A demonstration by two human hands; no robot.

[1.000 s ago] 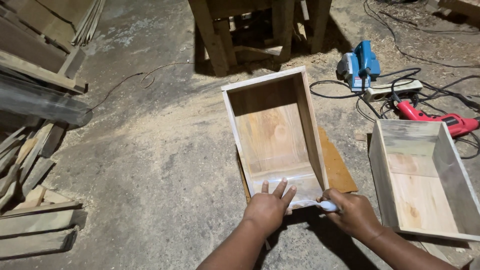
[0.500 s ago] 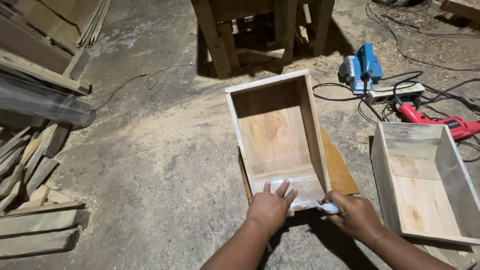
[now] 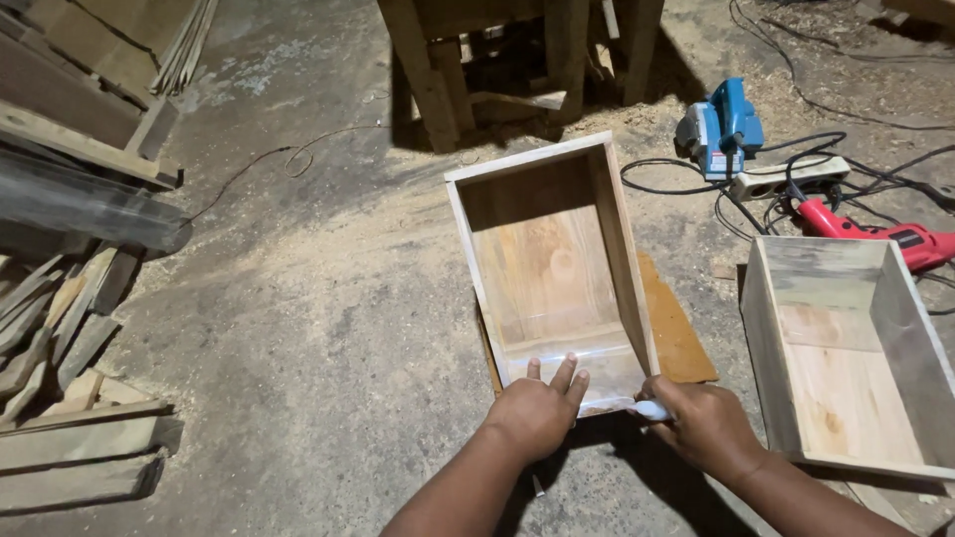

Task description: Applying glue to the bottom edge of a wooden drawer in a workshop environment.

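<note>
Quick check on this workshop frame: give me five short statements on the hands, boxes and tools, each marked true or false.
1. The left hand lies flat on the near end of the middle wooden box. True.
2. The right hand is empty. False: it holds a small white thing at the box's near corner.
3. A second open box lies to the right. True.
4. The blue power tool sits inside the middle box. False: it is on the floor beyond it.
5. The red power tool lies on the floor. True.

Second box [image 3: 846,358] at right. Blue planer [image 3: 721,127], power strip [image 3: 791,179], red drill [image 3: 875,234] on dusty floor. Plank pile [image 3: 70,298] left. Bench legs [image 3: 497,60] beyond.
</note>
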